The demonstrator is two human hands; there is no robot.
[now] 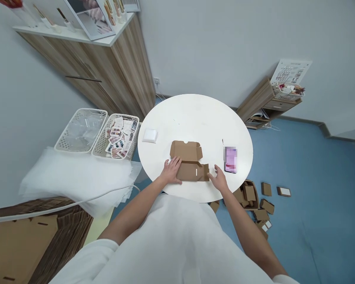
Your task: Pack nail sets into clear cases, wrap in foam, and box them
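A brown cardboard box (pixel 187 172) lies on the round white table (pixel 195 114), its lid flap (pixel 185 150) folded back away from me and its right end partly raised. A small white strip shows on the box floor. My left hand (pixel 171 170) rests at the box's left end with its fingers spread over the edge. My right hand (pixel 219 179) is at the right end flap (pixel 206 172), fingers apart, the thumb close to the flap; I cannot tell whether it touches.
A phone (pixel 230 159) lies right on the table, a white packet (pixel 150 135) left. Baskets of clear bags (pixel 83 130) and nail sets (pixel 120 138) stand left, above white film sheets (pixel 77 173) and stacked cardboard (pixel 20 244). Small boxes (pixel 266 189) lie on the floor at right.
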